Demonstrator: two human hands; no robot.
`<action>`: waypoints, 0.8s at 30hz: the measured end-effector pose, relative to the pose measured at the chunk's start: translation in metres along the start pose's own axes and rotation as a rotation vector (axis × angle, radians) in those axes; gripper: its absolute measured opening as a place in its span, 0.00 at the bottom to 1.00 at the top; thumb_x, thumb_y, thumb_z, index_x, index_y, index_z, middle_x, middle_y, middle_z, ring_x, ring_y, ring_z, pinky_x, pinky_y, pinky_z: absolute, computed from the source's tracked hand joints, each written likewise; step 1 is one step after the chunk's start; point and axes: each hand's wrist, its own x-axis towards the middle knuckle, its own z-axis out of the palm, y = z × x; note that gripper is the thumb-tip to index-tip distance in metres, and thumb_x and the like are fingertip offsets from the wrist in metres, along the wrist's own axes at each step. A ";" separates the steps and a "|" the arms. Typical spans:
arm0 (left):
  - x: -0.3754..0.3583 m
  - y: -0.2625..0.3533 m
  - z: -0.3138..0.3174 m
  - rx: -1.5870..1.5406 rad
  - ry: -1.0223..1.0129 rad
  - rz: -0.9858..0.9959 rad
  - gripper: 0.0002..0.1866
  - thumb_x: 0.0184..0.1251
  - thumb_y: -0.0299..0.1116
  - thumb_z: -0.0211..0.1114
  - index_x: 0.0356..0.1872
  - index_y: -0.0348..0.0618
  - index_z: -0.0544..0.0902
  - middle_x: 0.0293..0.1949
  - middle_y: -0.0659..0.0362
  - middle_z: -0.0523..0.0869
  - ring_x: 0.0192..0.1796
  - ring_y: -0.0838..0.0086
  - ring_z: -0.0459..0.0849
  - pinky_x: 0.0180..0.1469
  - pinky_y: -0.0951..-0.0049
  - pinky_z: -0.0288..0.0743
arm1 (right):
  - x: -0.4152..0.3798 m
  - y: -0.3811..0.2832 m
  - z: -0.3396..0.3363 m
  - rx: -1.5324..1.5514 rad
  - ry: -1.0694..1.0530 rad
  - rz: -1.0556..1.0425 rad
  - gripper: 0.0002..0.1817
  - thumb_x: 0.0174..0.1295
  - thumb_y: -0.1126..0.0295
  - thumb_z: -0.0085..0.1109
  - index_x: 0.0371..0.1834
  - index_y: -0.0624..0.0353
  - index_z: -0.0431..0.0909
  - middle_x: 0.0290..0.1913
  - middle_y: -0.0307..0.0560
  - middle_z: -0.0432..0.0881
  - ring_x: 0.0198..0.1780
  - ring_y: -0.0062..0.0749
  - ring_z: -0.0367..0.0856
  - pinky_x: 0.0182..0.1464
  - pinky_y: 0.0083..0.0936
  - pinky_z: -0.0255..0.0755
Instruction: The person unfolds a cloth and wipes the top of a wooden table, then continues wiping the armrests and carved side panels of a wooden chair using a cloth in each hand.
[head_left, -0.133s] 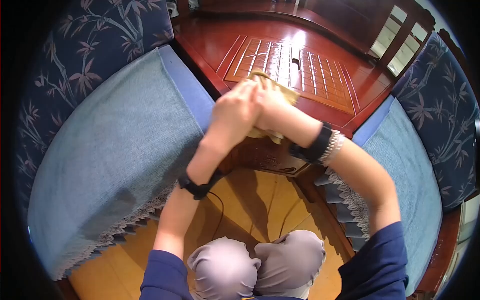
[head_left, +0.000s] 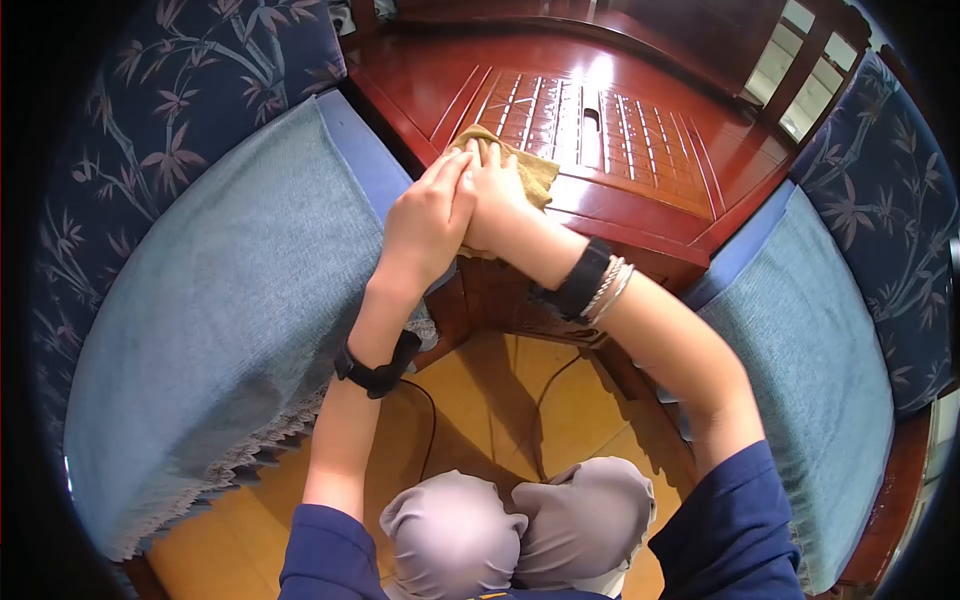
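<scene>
A yellowish-brown cloth (head_left: 538,178) lies bunched on the near left edge of a glossy red-brown wooden table (head_left: 640,225). My right hand (head_left: 498,205) presses on the cloth, its fingers stretched out over it. Against its side and partly over it rests my left hand (head_left: 425,220), fingers extended towards the cloth. Part of the cloth hangs below the hands at the table's edge. An inlaid grid panel (head_left: 640,150) with an oval slot is just beyond the cloth.
Seats with light blue covers stand at the left (head_left: 240,270) and right (head_left: 810,330), with dark patterned cushions (head_left: 200,90) behind. A thin dark cable (head_left: 433,420) runs over the yellow floor (head_left: 490,380). My knees are below.
Both hands and the cloth have moved left along the table's near edge, towards the left seat. More of the grid panel's near side now shows.
</scene>
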 end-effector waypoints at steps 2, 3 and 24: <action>-0.002 0.001 0.005 -0.012 0.060 0.024 0.20 0.68 0.37 0.48 0.53 0.35 0.75 0.53 0.44 0.78 0.54 0.53 0.77 0.57 0.62 0.71 | -0.003 0.000 0.005 -0.068 -0.004 0.017 0.47 0.49 0.51 0.60 0.70 0.65 0.53 0.72 0.64 0.51 0.72 0.59 0.49 0.69 0.52 0.47; -0.003 0.004 0.009 -0.009 0.054 0.024 0.20 0.68 0.37 0.48 0.53 0.35 0.75 0.53 0.44 0.78 0.54 0.53 0.77 0.57 0.62 0.71 | -0.005 0.004 0.011 -0.033 0.093 -0.020 0.45 0.51 0.52 0.58 0.69 0.65 0.54 0.71 0.63 0.52 0.72 0.57 0.50 0.69 0.50 0.48; -0.077 0.068 0.055 -0.077 0.040 0.229 0.26 0.57 0.33 0.61 0.58 0.41 0.71 0.62 0.48 0.69 0.64 0.56 0.68 0.66 0.52 0.56 | -0.111 0.038 0.058 0.140 0.878 0.229 0.19 0.58 0.65 0.50 0.53 0.52 0.77 0.56 0.43 0.76 0.59 0.40 0.71 0.66 0.43 0.56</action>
